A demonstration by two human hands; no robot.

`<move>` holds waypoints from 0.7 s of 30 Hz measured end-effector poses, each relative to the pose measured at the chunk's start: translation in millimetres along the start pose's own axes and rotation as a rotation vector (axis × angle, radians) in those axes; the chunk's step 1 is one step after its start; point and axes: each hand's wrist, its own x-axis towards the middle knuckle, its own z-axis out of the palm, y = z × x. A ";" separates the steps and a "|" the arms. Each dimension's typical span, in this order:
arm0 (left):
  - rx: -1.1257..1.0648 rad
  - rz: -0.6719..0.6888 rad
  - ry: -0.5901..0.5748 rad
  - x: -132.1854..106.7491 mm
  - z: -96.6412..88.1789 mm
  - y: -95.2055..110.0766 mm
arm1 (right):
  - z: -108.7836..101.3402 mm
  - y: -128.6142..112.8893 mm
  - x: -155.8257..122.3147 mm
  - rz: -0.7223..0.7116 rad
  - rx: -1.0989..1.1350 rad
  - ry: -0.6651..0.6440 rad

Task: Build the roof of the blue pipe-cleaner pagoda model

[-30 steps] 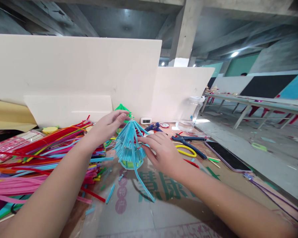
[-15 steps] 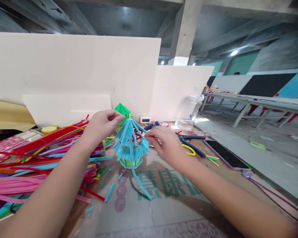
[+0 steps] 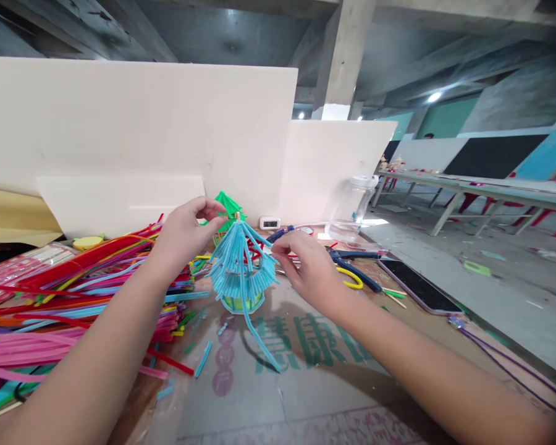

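A small pavilion model (image 3: pixel 236 269) stands upright on the table, its tiered roof made of light blue pipe cleaners. One long blue strand (image 3: pixel 259 342) hangs from the roof's peak down to the table in front. My left hand (image 3: pixel 189 227) is just left of the peak, thumb and index finger slightly apart with nothing visible between them. On the right side, my right hand (image 3: pixel 308 262) pinches the end of another blue pipe cleaner (image 3: pixel 258 237) that runs from the peak. A green-roofed model (image 3: pixel 227 204) stands behind, partly hidden.
A heap of colourful pipe cleaners (image 3: pixel 97 296) covers the left. To the right lie pliers (image 3: pixel 364 272), yellow-handled scissors (image 3: pixel 354 281) and a phone (image 3: pixel 419 285). At the back are a small digital clock (image 3: pixel 270 223), a clear plastic bottle (image 3: pixel 352 207) and white boards (image 3: pixel 143 123).
My left thumb and index finger have parted slightly and moved a little left of the peak. My right hand keeps its pinch on the blue pipe cleaner. The view has shifted slightly.
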 end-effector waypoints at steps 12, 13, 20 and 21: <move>-0.072 0.012 -0.006 -2.9 3.3 -0.8 | 0.0 -1.3 0.3 -0.020 -0.064 -0.033; -0.063 0.002 -0.006 -2.7 4.3 -2.1 | -0.1 -1.3 0.1 -0.020 -0.065 -0.031; -0.104 0.184 -0.058 0.7 13.7 -6.8 | 0.0 -2.4 -1.5 -0.017 -0.080 -0.056; -0.108 0.188 -0.081 0.6 14.4 -5.7 | 0.3 -2.1 -1.5 -0.029 -0.087 -0.066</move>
